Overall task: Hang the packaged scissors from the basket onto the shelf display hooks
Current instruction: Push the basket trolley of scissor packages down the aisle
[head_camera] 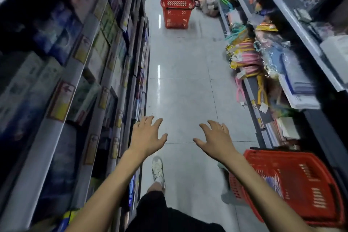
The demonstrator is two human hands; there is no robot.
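Scissors are not showing plainly: some blurred packs are lying in the red basket at the lower right of the frame. Those are probably them, though I cannot tell. Left hand and right hand are hovering over the floor in the lower middle, both empty, fingers spread, touching nothing. A second basket is standing far up the aisle at top centre. Hung goods are crowding the shelf at the right middle. I am judging such packs to be light, with a stiff card back, a slick plastic front and the blades' weight sitting low. Pinching the card's upper edge beside its hang hole is looking like the best hold, leaving the hole free for hanging.
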